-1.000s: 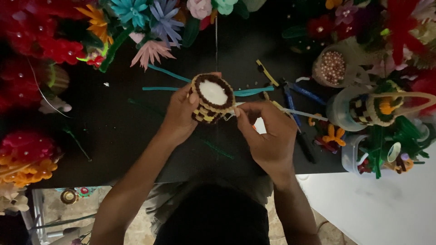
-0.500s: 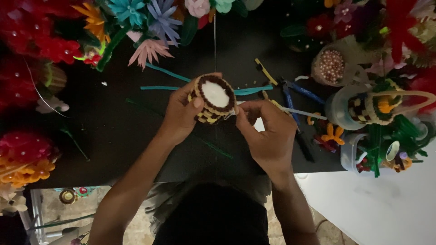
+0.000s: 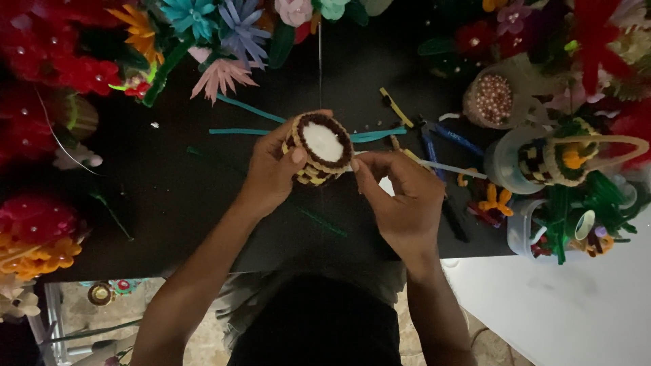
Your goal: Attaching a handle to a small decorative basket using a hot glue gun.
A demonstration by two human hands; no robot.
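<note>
Head camera looks straight down on a black surface (image 3: 203, 203) ringed by craft flowers: a red and orange bank (image 3: 54, 61) along the left, a teal, purple and pink cluster (image 3: 210, 27) at the far edge, and a crowded mix of red and green blooms (image 3: 597, 54) on the right. A white surface (image 3: 576, 312) fills the near right corner.

On the right stand a clear container holding a brown-and-yellow woven basket with a handle (image 3: 556, 159), a pot of pinkish beads (image 3: 489, 98) farther off, and a clear cup of green stems (image 3: 542, 230) nearer. Loose teal pipe cleaners (image 3: 244, 118) lie on the black surface, just beyond the hands.

The left hand (image 3: 271, 173) is wrapped around a small round woven basket (image 3: 317, 148), brown and yellow with a white inside. The thumb presses on the basket's near rim, the fingers curl round its left and far side, and it is held above the middle of the surface, tilted so the opening faces the camera. The right hand (image 3: 400, 196) sits just right of the basket, thumb and forefinger pinched together at its right wall; what they pinch is too small to tell.
</note>
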